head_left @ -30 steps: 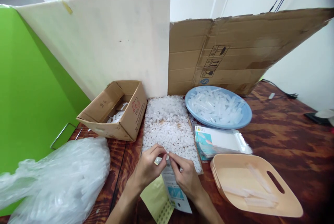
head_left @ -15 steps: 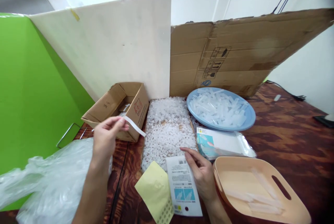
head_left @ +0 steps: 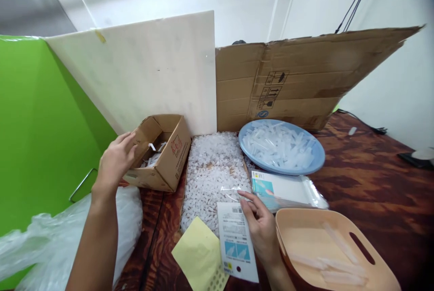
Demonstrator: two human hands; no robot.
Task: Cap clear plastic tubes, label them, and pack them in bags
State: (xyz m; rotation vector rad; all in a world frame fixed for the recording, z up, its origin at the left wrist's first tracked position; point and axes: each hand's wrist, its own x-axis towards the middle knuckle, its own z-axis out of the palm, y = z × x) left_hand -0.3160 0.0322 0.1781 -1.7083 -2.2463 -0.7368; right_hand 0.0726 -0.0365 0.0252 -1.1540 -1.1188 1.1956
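My left hand (head_left: pixel 118 159) is at the left rim of a small cardboard box (head_left: pixel 172 157), fingers loosely bent and apart, with nothing seen in them. White strips (head_left: pixel 152 159) lie inside the box; one stands out near its middle. My right hand (head_left: pixel 261 223) grips the right edge of a printed packet (head_left: pixel 236 241) with a barcode and blue pictures. A clear plastic flap (head_left: pixel 231 189) shows above the packet's top edge. Left of the packet, a yellow paper sheet (head_left: pixel 198 252) with rows of dots overlaps it.
A shallow tray of small white pieces (head_left: pixel 217 173) lies in the middle. At right are a blue basin (head_left: pixel 320 157) of translucent tubes, stacked packets (head_left: pixel 291 189) and a peach tray (head_left: pixel 376 277) holding several tubes. Plastic bagging (head_left: pixel 77 241) lies at left. White and cardboard panels (head_left: pixel 305 73) stand behind.
My left hand has moved left and let go of the white strip it held over the box. My right hand keeps the packet in about the same place. The view has shifted slightly.
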